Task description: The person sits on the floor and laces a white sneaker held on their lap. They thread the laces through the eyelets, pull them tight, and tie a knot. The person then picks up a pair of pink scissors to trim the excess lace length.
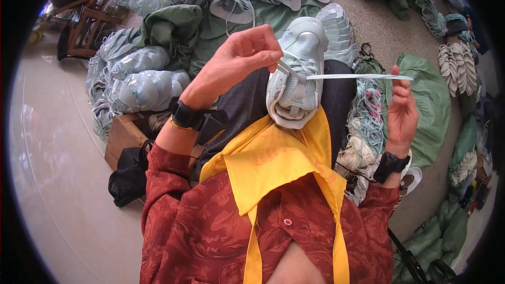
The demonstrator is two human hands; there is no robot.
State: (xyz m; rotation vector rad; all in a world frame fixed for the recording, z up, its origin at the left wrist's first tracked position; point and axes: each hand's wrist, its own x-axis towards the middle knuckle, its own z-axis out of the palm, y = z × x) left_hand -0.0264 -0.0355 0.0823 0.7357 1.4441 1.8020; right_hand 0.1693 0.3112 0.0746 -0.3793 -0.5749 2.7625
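Red patterned shirt [194, 221] cloth lies nearest, and over it a yellow apron [273, 173] reaches up to the pale shoe [297, 81]. That shoe sits over my lap, toe pointing away from me. Just left of the shoe, my left grip [244, 52] pinches a lace strand [286, 69] between thumb and forefinger. Right of the shoe, my right grip [403, 108] holds the pale lace [357, 76] between its fingers, stretched straight out from the shoe. Tangled cords [368, 115] and a green cloth [434, 115] lie farther right of it; stacked shoe uppers [147, 89] lie well left, and others [231, 5] beyond it.
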